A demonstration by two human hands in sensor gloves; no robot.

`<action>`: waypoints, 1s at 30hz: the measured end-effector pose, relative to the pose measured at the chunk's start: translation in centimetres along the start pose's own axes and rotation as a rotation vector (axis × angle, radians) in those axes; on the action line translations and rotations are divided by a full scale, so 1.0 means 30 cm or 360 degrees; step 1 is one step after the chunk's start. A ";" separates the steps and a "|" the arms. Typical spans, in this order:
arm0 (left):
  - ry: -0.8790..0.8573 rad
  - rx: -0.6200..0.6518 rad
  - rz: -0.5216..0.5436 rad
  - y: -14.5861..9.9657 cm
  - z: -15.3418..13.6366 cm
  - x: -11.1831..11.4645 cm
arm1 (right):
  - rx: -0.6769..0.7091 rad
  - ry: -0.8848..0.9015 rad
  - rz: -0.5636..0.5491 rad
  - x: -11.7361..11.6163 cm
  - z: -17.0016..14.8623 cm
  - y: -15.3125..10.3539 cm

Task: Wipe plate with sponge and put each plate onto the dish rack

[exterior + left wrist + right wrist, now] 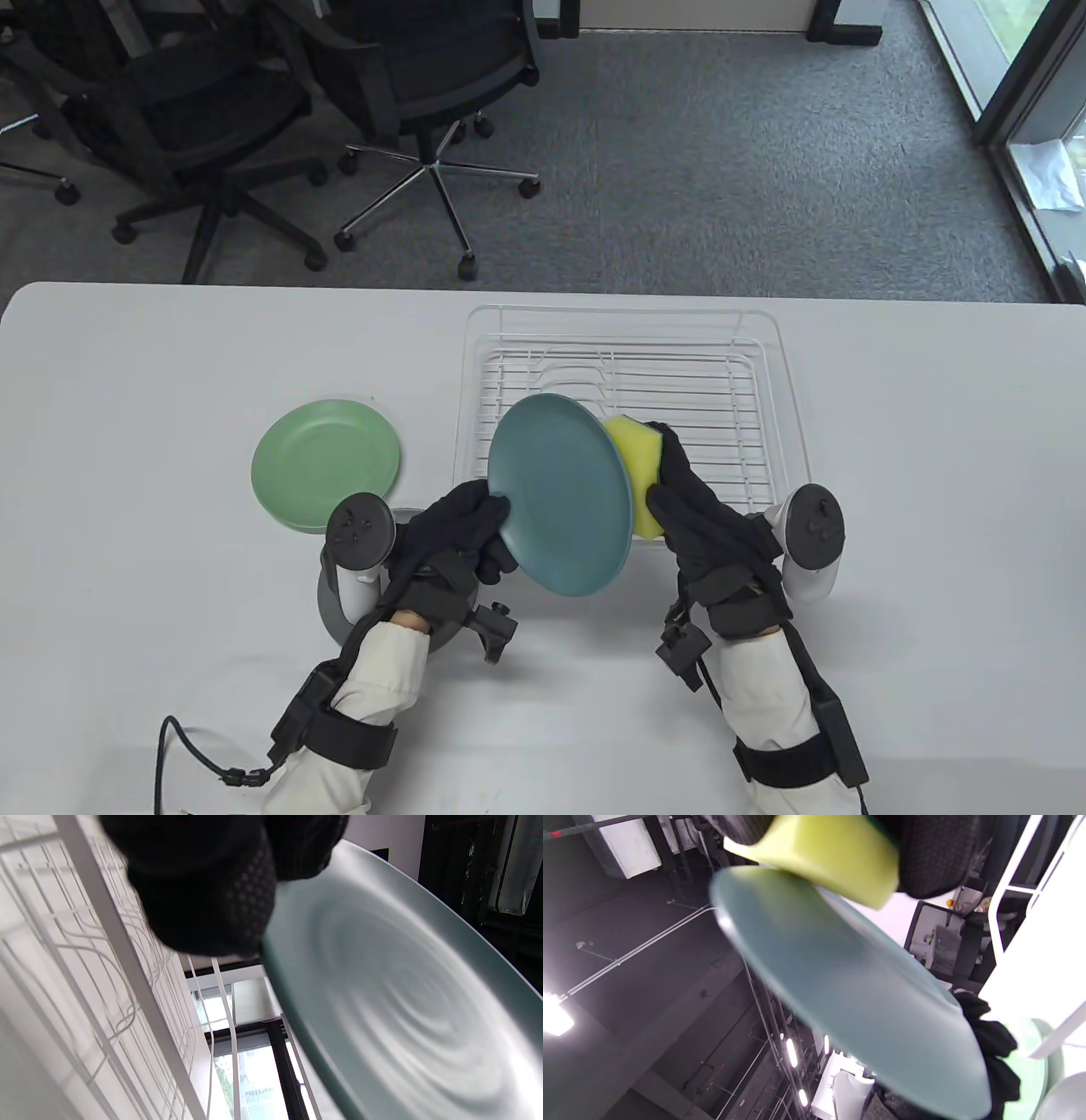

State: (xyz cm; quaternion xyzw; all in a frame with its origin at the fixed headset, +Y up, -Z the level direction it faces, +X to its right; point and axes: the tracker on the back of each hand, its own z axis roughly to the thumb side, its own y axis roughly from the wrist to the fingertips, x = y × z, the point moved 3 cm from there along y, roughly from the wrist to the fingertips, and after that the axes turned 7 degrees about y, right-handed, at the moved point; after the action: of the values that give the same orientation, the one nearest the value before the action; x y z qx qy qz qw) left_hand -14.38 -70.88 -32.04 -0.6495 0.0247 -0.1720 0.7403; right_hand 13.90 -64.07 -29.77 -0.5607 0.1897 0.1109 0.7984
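Left grip (462, 531): clenched on the teal plate (560, 494) edge, plate tilted above the bench (127, 407).
Right grip (691, 509): holds the yellow sponge (638, 463) against the plate's far face.
Hidden: grey plate (327, 607) mostly under the left wrist.
Rack (764, 399): behind, holding no plates.
Green plate (327, 465): flat at left.
Room: grey carpet (721, 170), office chairs (254, 110).

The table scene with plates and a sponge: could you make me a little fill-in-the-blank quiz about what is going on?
1. The left hand holds the teal plate by its ____.
2. The right hand presses a ____ sponge against that plate.
3. The light green plate lies on the ____.
4. The white dish rack holds ____ plates.

Missing words: rim; yellow; table; no
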 end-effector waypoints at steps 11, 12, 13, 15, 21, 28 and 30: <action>-0.0097 0.0118 -0.0194 -0.008 0.060 0.075 | -0.0174 0.0117 0.0137 -0.073 -0.123 0.029; -0.0110 0.0129 -0.0185 -0.009 0.063 0.072 | -0.0189 0.0121 0.0152 -0.081 -0.130 0.030; -0.0143 0.0145 -0.0162 -0.010 0.068 0.065 | -0.0206 0.0124 0.0182 -0.092 -0.138 0.031; -0.0196 0.0157 -0.0095 -0.013 0.074 0.044 | -0.0242 0.0139 0.0251 -0.113 -0.150 0.033; -0.0099 0.0198 0.0228 -0.028 0.087 -0.070 | -0.0255 0.0264 0.0390 -0.136 -0.138 0.033; 0.0473 0.0459 0.0515 -0.044 0.183 -0.220 | -0.0024 0.0397 0.0183 0.018 -0.034 0.007; 0.0664 0.0499 0.0555 -0.041 0.218 -0.232 | 0.0027 0.0470 0.0087 0.075 -0.024 -0.008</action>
State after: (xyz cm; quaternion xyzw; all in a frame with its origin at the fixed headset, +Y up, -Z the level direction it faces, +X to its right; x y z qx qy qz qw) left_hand -19.49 -62.77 -31.15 -0.4640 0.2604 -0.1737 0.8287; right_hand 15.90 -64.92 -30.74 -0.5588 0.3212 0.0472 0.7631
